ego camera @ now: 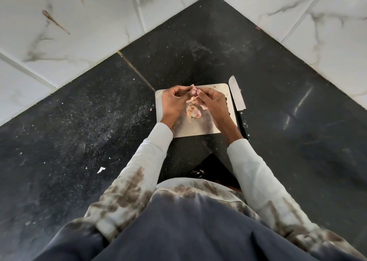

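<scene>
A steel cutting board (198, 128) lies on the black stone counter in front of me. Above its far half, my left hand (173, 102) and my right hand (212, 102) meet, both pinching a small pinkish garlic clove (194, 91) with loose skin between the fingertips. A garlic bulb with papery peel (193, 111) rests on the board just below the hands. A knife with a broad steel blade (236, 93) and black handle (244, 126) lies along the board's right edge, tip pointing away from me.
The black counter (89, 125) runs into a corner between white marble-patterned wall tiles (79, 22). Crumbs and small white scraps (100, 169) dot the counter to the left. The right stretch of counter (297, 112) holds only the knife.
</scene>
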`<state>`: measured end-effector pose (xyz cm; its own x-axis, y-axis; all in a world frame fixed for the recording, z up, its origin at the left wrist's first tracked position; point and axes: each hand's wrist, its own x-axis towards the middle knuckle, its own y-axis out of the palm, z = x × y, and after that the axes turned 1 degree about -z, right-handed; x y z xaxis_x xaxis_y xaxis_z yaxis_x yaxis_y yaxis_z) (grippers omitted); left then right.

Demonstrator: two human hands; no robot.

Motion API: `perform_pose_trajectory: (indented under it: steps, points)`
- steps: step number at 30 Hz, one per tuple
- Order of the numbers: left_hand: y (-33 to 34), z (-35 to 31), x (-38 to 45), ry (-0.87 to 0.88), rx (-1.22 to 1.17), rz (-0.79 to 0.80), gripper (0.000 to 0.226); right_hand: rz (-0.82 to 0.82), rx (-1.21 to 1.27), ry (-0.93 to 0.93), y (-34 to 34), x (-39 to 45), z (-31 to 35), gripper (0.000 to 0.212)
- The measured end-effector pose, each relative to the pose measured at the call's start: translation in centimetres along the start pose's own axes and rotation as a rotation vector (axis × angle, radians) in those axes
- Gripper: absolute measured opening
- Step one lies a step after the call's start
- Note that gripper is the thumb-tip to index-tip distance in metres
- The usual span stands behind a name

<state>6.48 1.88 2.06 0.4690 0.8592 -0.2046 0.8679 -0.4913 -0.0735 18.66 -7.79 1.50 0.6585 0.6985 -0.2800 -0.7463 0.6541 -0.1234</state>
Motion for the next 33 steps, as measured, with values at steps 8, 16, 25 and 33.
perform_pose_trajectory:
  steps: [8,16,25,33]
  points:
    - [-0.24,0.06,0.15,-0.002,0.031,-0.031,0.017,0.007,0.02,-0.041,-0.02,-0.39,0.19,0.032]
    - [-0.06,-0.38,0.11,0.031,0.045,-0.076,0.009,-0.002,0.06,-0.024,0.6,-0.44,0.53,0.037]
    - [-0.23,0.23,0.27,0.015,0.071,-0.084,0.012,0.059,0.2,0.047,0.46,-0.48,0.39,0.034]
    - [-0.52,0.39,0.38,0.036,0.081,-0.1,0.014,0.065,0.423,0.185,0.48,0.19,0.46,0.034]
